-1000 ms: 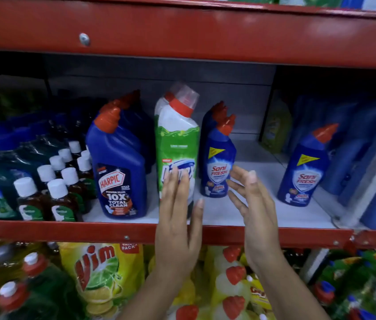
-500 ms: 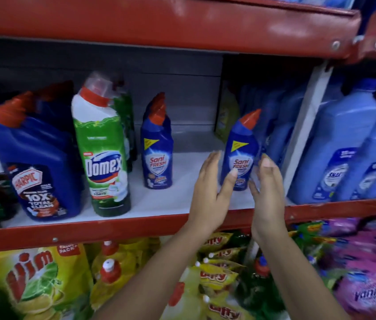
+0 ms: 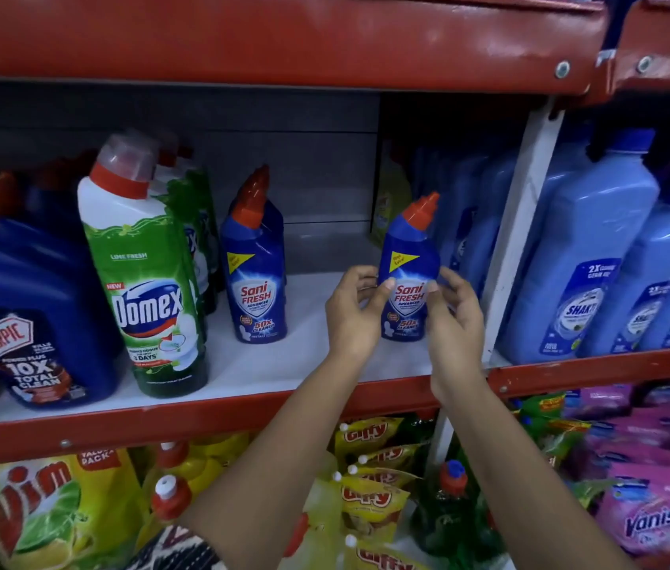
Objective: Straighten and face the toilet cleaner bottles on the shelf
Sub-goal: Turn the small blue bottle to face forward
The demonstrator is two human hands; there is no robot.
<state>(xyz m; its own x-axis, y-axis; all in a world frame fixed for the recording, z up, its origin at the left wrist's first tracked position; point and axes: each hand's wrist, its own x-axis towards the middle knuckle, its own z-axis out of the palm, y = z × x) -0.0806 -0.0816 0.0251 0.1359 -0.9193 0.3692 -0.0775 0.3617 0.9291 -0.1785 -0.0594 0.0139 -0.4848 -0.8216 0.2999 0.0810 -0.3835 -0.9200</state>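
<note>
A small blue Sani Fresh bottle (image 3: 407, 257) with a red spout stands upright at the right end of the white shelf (image 3: 308, 364), label facing me. My left hand (image 3: 355, 314) grips its left side and my right hand (image 3: 454, 318) its right side, thumbs on the label. A second Sani Fresh bottle (image 3: 257, 273) stands apart to the left, with another behind it. Further left are a tall green Domex bottle (image 3: 148, 281), leaning slightly, and a large blue Harpic bottle (image 3: 33, 314) at the shelf's front edge.
A white upright post (image 3: 518, 240) borders the shelf just right of my hands, with pale blue Shakti bottles (image 3: 596, 261) beyond it. A red shelf beam (image 3: 284, 39) runs overhead. Below are Vim packs (image 3: 37, 503), Giffy pouches (image 3: 370, 495) and pink Vanish packs (image 3: 654, 516).
Both hands moved right from the Domex and middle Sani Fresh bottles and closed around the right Sani Fresh bottle. The view shifted right and nearer.
</note>
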